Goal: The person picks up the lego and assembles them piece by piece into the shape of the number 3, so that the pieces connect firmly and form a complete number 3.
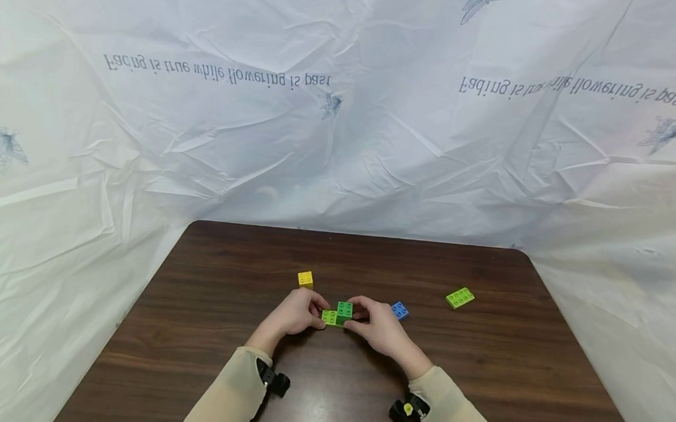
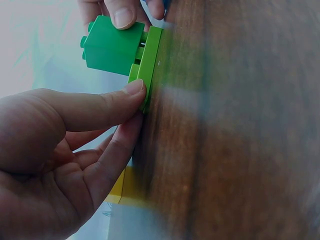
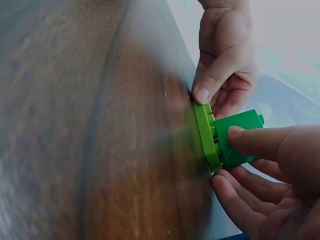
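At the middle of the table, a lime-green flat building brick (image 1: 329, 317) is pinched at its left end by my left hand (image 1: 294, 313), thumb on the near side. My right hand (image 1: 382, 327) grips a darker green block (image 1: 344, 309) between thumb and fingers, over the right half of the flat brick. In the left wrist view, the green block (image 2: 111, 45) stands slightly tilted on the flat brick's (image 2: 151, 52) studs, with a narrow gap showing between them. The right wrist view shows the thumb against the block's (image 3: 245, 120) side.
A yellow brick (image 1: 305, 279) stands just beyond my left hand. Beside the right hand's knuckles lies a blue brick (image 1: 399, 310). Another lime-green flat brick (image 1: 460, 297) is farther right on the dark wooden table (image 1: 506, 369). White printed sheeting (image 1: 341, 142) hangs behind the table.
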Tool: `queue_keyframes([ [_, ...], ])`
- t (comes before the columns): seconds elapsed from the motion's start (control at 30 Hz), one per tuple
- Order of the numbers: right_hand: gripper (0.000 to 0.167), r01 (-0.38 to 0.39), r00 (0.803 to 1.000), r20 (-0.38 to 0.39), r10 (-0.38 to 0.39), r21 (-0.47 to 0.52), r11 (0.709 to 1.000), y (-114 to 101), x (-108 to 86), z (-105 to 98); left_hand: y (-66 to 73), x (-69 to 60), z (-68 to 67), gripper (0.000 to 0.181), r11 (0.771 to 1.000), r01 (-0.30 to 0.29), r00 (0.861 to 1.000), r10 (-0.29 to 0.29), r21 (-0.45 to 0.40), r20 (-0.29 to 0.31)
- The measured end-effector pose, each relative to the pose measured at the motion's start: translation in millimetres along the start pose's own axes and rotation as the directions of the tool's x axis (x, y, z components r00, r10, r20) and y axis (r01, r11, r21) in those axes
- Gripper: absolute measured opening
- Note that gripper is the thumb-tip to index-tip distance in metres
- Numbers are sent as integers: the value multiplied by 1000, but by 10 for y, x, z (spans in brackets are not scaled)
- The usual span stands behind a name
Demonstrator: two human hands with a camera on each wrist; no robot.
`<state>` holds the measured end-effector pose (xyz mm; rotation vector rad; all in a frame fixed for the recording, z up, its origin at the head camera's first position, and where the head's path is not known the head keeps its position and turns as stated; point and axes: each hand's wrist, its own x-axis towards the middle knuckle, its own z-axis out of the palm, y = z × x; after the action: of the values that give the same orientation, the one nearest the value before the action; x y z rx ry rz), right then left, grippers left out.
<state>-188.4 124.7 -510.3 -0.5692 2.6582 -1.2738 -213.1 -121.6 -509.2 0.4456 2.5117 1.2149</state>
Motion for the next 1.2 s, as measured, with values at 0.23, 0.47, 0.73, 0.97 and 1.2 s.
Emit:
queue_keyframes([
  [0.23, 30, 12, 1000, -3, -12, -40, 999, -12, -12, -6, 11, 4, 8, 28, 1000, 2, 1000, -2, 4, 0],
  [0.47, 31, 28, 1000, -10, -29, -81, 996, -20, -11, 7, 10, 7, 13, 28, 1000, 1, 1000, -1, 9, 2],
  [0.73, 33, 15, 1000, 6, -14, -53, 998, -26, 6, -12, 1, 11, 2, 29, 1000, -3, 1000, 2, 15, 1],
  [0.97, 45, 10, 1000, 21, -10, 31, 999, -48, 2, -46, -8, 13, -1, 29, 1000, 9, 1000, -9, 10, 1],
  [1.2, 31, 17, 1000, -20, -16, 36, 999, -82, 0, -48, -12, 19, 0, 29, 1000, 4, 1000, -4, 15, 5],
])
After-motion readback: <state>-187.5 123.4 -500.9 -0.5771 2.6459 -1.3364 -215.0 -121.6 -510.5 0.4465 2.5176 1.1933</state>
